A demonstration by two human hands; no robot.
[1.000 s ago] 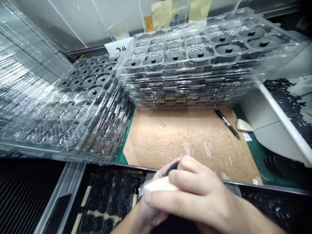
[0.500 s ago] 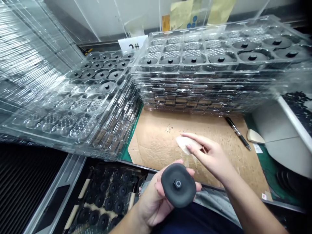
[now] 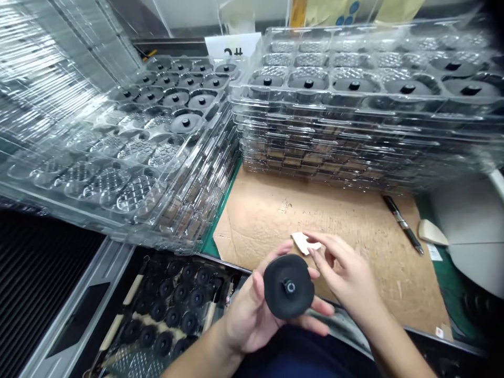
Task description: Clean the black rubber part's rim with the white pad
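Note:
My left hand (image 3: 255, 310) holds a black, rounded-square rubber disc (image 3: 289, 302) by its edge, with fingers spread behind it. A short stud with a pale ring on its end stands at the disc's middle and faces me. To the right, my right hand (image 3: 346, 268) is over the cardboard sheet (image 3: 260, 220), thumb and forefinger apart. Right at these fingertips lies a small white wedge-like piece (image 3: 301, 242), partly covered by the forefinger; its exact kind is unclear.
Stacked clear plastic trays (image 3: 354, 121) with black discs stand at the back, and another stack (image 3: 157, 205) at left. Below left is a tray of black discs (image 3: 173, 315). A pen (image 3: 402, 224) and a cream wedge (image 3: 432, 232) lie right, beside a white bin (image 3: 468, 231).
My right fingers have opened from around the white piece, which now appears lower, on the cardboard. The left hand has turned the disc slightly and its fingers have spread. The camera view has shifted.

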